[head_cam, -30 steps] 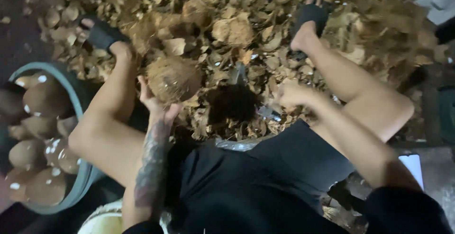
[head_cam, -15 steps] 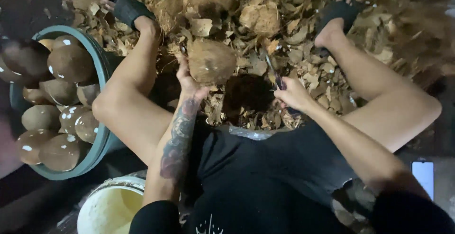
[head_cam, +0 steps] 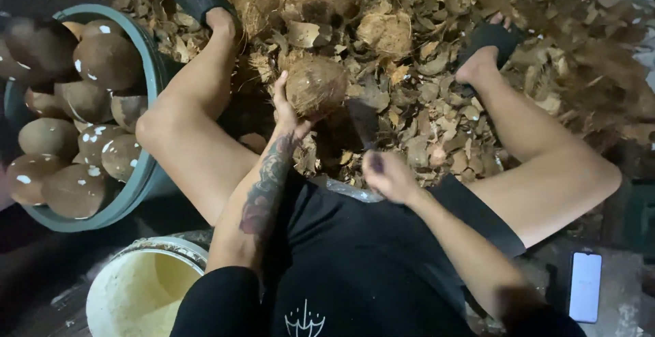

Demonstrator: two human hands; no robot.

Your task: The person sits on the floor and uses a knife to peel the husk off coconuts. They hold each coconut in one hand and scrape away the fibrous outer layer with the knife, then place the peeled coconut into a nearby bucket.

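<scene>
Presently, the following is recorded from the head view.

Posture: the person is seated with knees spread, so that the work is kept in the gap between the legs and over the heap of husk scraps (head_cam: 437, 98).

Left hand: the left hand (head_cam: 288, 108) is cupped against the near-left side of a coconut (head_cam: 316, 84), fingers wrapped on its flank; the nut appears to be held forward, away from the body, so that its right side is left exposed to the blade.

Right hand: the right hand (head_cam: 387, 174) is clenched around the handle of a dark blade (head_cam: 363, 124), which is blurred; the blade is pointed up towards the nut, just beside it. Contact cannot be confirmed.

Coconut, position: held above the scraps, between the two sandalled feet, near the middle of the view.

Coconut, appearance: rounded, pale brown, rough and fibrous, with ragged husk strands on top.

Surroundings: a green tub (head_cam: 147, 173) of peeled brown coconuts is placed at the left knee, within reach; a white bucket (head_cam: 112, 275) is set below it; a phone (head_cam: 585, 286) lies at the right.
</scene>
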